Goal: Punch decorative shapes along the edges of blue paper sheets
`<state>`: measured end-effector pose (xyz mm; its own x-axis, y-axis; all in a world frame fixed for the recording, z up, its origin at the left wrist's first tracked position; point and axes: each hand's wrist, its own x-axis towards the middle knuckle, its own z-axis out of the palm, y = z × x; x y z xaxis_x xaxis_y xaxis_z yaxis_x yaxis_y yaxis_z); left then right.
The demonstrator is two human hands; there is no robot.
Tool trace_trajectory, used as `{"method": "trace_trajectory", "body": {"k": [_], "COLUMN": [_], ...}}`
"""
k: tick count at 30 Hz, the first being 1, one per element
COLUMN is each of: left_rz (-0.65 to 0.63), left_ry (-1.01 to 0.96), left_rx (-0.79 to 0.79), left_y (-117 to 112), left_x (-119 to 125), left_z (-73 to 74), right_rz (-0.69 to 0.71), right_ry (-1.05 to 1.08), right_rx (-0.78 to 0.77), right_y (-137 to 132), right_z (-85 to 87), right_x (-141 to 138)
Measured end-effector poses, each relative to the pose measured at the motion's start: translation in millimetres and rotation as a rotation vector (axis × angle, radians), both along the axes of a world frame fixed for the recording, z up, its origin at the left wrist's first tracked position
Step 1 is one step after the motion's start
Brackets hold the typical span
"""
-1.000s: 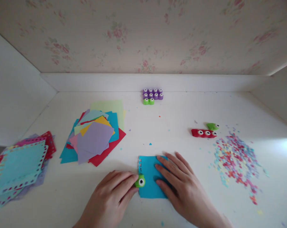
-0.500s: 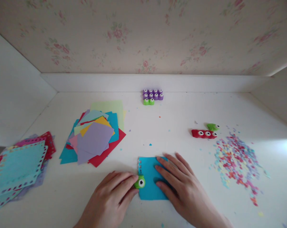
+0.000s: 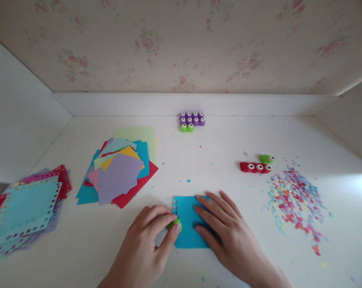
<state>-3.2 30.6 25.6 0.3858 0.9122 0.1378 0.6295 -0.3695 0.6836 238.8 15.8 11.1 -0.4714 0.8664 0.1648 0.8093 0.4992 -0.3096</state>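
Note:
A square of blue paper lies flat on the white table, with a short row of punched holes down the upper part of its left edge. My left hand grips a small green craft punch at that edge, just below the holes; the thumb lies over the top of the punch and hides its button. Fingers spread, my right hand rests flat on the right half of the paper and covers its right edge.
Coloured paper sheets are piled at the left; hole-edged sheets lie farther left. Purple and green punches stand at the back. Red punches, a green one and paper confetti are at the right.
My left thumb has moved from the side of the green punch onto its top, covering the button. My right hand stays on the paper. The whole view has shifted slightly.

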Motion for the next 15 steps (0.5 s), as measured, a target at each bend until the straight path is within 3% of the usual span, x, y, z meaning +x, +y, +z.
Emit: {"method": "trace_trajectory", "body": {"k": [15], "left_rz": [-0.061], "left_ry": [0.056], "left_rx": [-0.126], "left_y": [13], "left_x": [11], "left_z": [6.9], "right_rz": [-0.052], "right_ry": [0.049], "right_rx": [-0.011], "right_y": [-3], "right_z": [3.7], "right_x": [-6]}}
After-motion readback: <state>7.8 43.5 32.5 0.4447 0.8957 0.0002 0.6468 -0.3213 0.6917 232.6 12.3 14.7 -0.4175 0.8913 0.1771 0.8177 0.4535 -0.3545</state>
